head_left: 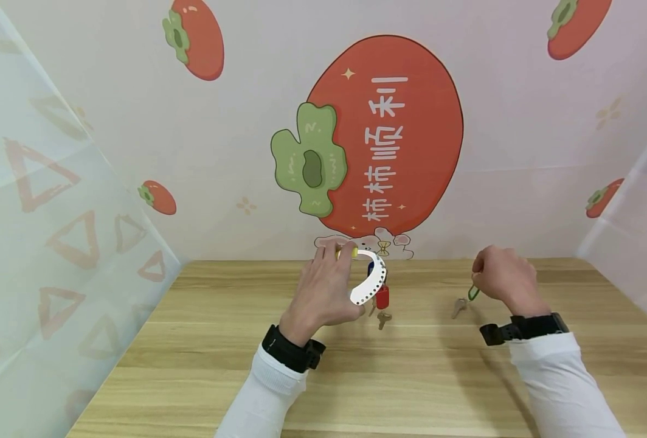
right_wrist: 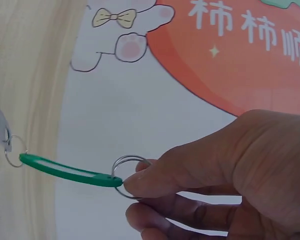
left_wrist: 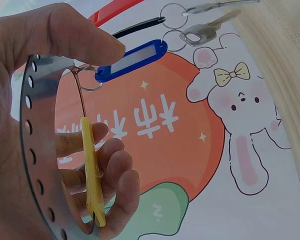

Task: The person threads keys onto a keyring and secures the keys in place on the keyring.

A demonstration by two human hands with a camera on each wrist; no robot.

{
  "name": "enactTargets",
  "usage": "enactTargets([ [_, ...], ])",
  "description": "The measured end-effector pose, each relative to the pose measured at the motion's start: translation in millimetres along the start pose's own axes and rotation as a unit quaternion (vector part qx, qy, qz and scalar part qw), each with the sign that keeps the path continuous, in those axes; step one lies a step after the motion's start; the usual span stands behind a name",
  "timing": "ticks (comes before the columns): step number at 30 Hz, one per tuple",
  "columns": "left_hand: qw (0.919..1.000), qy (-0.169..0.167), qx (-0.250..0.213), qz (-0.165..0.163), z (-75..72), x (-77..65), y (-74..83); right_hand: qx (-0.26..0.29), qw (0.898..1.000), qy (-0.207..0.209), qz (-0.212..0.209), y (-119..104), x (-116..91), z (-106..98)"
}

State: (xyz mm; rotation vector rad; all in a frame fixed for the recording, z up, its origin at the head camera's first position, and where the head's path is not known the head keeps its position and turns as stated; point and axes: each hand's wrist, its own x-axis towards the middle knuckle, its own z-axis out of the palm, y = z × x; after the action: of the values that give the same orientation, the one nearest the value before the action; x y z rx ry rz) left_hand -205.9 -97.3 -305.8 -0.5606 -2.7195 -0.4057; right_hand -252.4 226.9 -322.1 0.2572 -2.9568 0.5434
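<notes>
My left hand grips a curved white band with a row of holes along its edge. A narrow yellow piece lies beside the curled fingers in the left wrist view. From the band hang a blue key tag, a black tag and a red tag, with keys below them. Farther right, my right hand pinches a metal split ring between thumb and fingers. A green key tag is on that ring, and a key dangles at its lower end.
Beneath both hands lies a wood-grain tabletop. A backdrop printed with persimmons rises at its back edge, and pale side panels stand left and right.
</notes>
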Motion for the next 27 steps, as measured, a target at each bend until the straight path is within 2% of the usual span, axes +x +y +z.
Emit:
enactTargets([
  [7,1.0000,0.001,-0.005,-0.002,-0.1,0.0,-0.1,0.016,0.999,0.042,-0.014,-7.9,-1.4,-5.3],
  [19,1.0000,0.006,-0.005,-0.004,-1.1,-0.2,0.2,0.044,0.988,0.121,-0.086,-26.8,-7.5,-12.4],
  [27,0.9999,0.011,-0.006,-0.012,-1.5,-1.1,0.1,0.064,0.982,0.130,-0.119,-44.2,-8.6,-10.1],
])
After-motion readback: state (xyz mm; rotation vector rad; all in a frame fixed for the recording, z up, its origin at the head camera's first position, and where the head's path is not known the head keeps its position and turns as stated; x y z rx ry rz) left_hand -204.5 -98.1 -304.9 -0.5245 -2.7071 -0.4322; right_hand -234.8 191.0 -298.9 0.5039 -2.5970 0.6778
